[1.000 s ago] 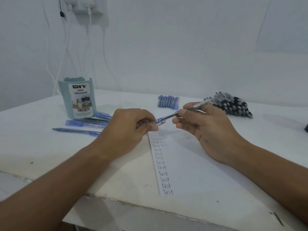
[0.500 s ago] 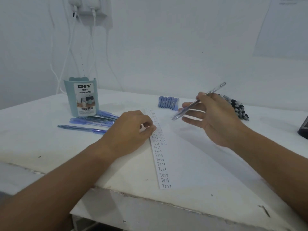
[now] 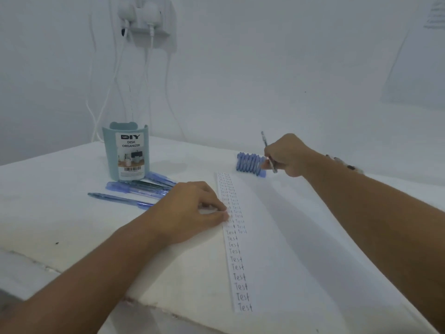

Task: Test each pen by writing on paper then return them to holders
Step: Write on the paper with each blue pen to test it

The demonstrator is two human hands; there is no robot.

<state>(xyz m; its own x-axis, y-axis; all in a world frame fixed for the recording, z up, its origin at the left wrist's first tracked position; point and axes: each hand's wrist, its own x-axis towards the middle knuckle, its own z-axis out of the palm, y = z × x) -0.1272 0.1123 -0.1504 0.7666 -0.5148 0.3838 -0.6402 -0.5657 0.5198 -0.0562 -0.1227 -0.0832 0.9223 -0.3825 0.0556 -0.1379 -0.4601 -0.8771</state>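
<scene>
A white paper sheet (image 3: 277, 237) lies on the table with columns of the word "Test" along its left edge. My left hand (image 3: 190, 210) rests on that edge with fingers curled, fingertips pressing the paper. My right hand (image 3: 286, 155) has reached to the far side and grips a clear pen (image 3: 267, 150), its tip pointing down beside a row of blue pen caps (image 3: 250, 163). A teal desk organizer (image 3: 126, 153) stands at the back left. Several blue pens (image 3: 134, 189) lie in front of it.
The white table (image 3: 60, 213) has a worn front edge. A wall socket with chargers (image 3: 144, 18) and hanging cables sits above the organizer. A few black-and-silver pens (image 3: 346, 165) show just behind my right forearm, mostly hidden.
My right hand has carried the uncapped pen from above the paper to the blue caps at the back. My left hand has settled onto the paper's left edge.
</scene>
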